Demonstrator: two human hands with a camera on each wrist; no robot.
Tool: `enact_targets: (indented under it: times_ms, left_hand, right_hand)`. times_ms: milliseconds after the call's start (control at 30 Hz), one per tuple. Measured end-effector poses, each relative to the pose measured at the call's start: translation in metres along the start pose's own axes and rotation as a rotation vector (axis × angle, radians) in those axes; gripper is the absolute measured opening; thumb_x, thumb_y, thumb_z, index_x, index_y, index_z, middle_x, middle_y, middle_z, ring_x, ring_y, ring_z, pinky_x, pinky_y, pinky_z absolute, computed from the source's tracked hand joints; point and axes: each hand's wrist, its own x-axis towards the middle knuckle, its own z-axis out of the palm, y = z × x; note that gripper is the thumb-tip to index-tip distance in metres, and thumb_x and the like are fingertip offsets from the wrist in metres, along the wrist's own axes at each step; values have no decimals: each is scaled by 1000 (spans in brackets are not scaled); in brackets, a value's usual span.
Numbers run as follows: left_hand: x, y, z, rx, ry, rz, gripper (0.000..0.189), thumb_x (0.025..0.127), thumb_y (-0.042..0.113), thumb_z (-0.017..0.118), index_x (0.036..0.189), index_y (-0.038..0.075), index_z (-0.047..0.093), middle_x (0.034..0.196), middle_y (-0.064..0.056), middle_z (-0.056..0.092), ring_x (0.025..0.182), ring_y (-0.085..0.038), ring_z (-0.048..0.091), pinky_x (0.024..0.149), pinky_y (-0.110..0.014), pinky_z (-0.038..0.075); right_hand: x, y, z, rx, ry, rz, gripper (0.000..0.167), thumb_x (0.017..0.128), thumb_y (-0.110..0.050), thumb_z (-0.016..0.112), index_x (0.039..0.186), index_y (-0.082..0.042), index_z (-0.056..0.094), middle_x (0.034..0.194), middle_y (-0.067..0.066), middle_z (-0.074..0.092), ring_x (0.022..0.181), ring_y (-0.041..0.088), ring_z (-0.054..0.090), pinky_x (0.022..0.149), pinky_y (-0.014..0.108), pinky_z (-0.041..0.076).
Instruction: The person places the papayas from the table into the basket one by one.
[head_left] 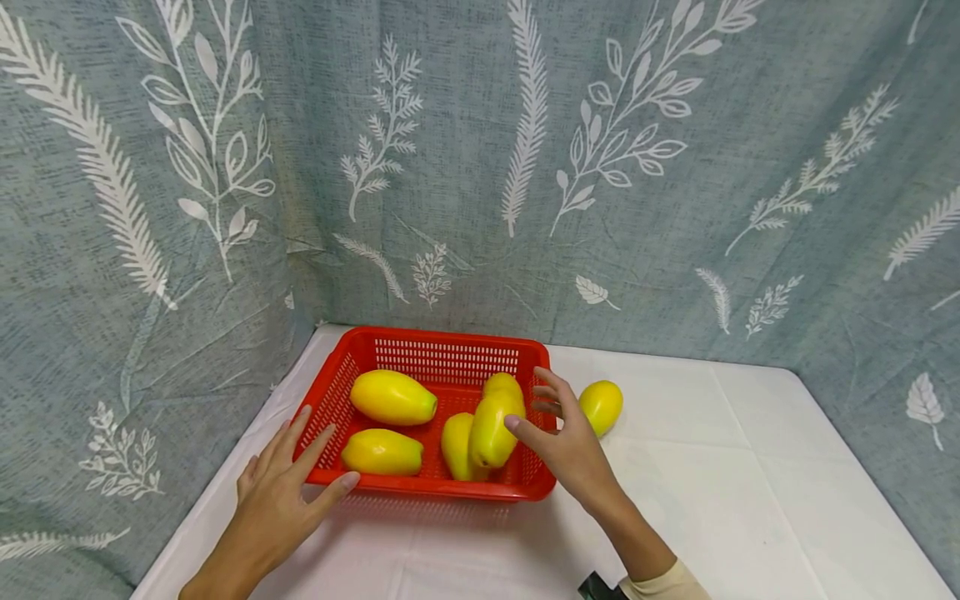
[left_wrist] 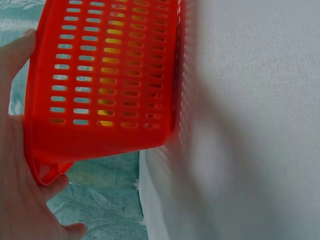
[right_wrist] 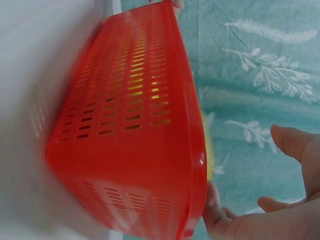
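A red plastic basket [head_left: 442,493] with slotted walls holds several yellow papayas. Two papayas [head_left: 393,397] lie in its left half, while at the right one papaya [head_left: 497,429] rests on others. My left hand [head_left: 279,492] spreads its fingers at the front left corner, and in the left wrist view its thumb and fingers touch the basket rim [left_wrist: 31,110]. At the right rim, my right hand [head_left: 572,450] has its fingers and thumb apart, holding nothing. In the right wrist view, a finger [right_wrist: 214,207] meets the rim, though contact is hard to judge.
Another yellow fruit [head_left: 602,405], partly behind my right hand, lies on the white tablecloth [head_left: 720,475] outside the basket. Behind and at both sides hangs a blue-green curtain [head_left: 465,167] with white leaf prints, close to the basket's back.
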Motion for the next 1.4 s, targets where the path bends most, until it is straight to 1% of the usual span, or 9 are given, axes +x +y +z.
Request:
enact_targets:
  times_ms: [133,267,367,533,633,1000,1133,1267,1400]
  left_hand:
    - [0,-1,1,0,9,6,86,95,61,69,157,5,50,173,-24,20,153,-53,22,105,-84,20]
    - [-1,-1,1,-6,21,10,86,95,61,70,157,4,50,174,-23,20,153,-53,22,105,-84,20]
    - [-1,0,0,-7,13,3,87,95,62,69,158,5,49,174,-22,19,153,-53,21,105,-84,20]
    - [-1,0,0,-2,2,-1,88,95,63,68,158,5,48,175,-22,18,153,-54,20,104,-85,21]
    - [-1,-1,1,4,-1,-2,88,95,62,69,158,5,48,174,-23,18,153,-54,20,104,-84,21]
    - [-1,-1,3,6,15,11,86,94,60,70,157,4,49,174,-24,19,152,-55,21,104,-84,21]
    - [-2,-1,3,0,24,18,86,94,59,71,157,5,50,174,-24,19,152,-54,21,103,-84,21]
    - [-2,-1,3,2,20,14,86,94,61,69,157,5,49,174,-24,19,152,-55,21,104,-84,21]
    - [-2,-1,3,-1,16,11,86,95,61,69,158,5,49,174,-23,19,152,-55,21,104,-84,21]
  right_hand:
    - [0,2,-4,0,4,-12,78,95,-39,79,161,-31,38,156,9,51,142,32,51,110,57,51]
    - [0,5,-9,12,10,-6,78,95,-39,79,161,-30,38,156,10,51,142,32,51,111,54,50]
    - [-1,6,-12,26,14,3,78,94,-39,79,161,-29,39,155,10,51,141,32,51,110,52,49]
    - [-2,10,-16,21,32,19,79,93,-42,80,160,-30,40,155,9,53,142,32,52,114,58,47]
    - [-3,11,-20,8,47,28,78,93,-44,79,160,-30,40,156,10,52,143,33,52,113,60,48]
    - [-8,23,-37,-9,94,50,77,95,-43,80,159,-28,41,154,9,53,142,33,53,108,52,55]
    - [-11,29,-43,-21,107,52,76,95,-42,79,160,-27,41,153,9,53,142,32,53,110,54,53]
    - [-14,35,-52,-29,124,76,77,96,-41,79,160,-25,40,154,10,52,143,30,51,113,56,49]
    - [-16,42,-61,-28,138,96,77,97,-39,78,161,-23,38,154,11,51,143,30,51,112,53,49]
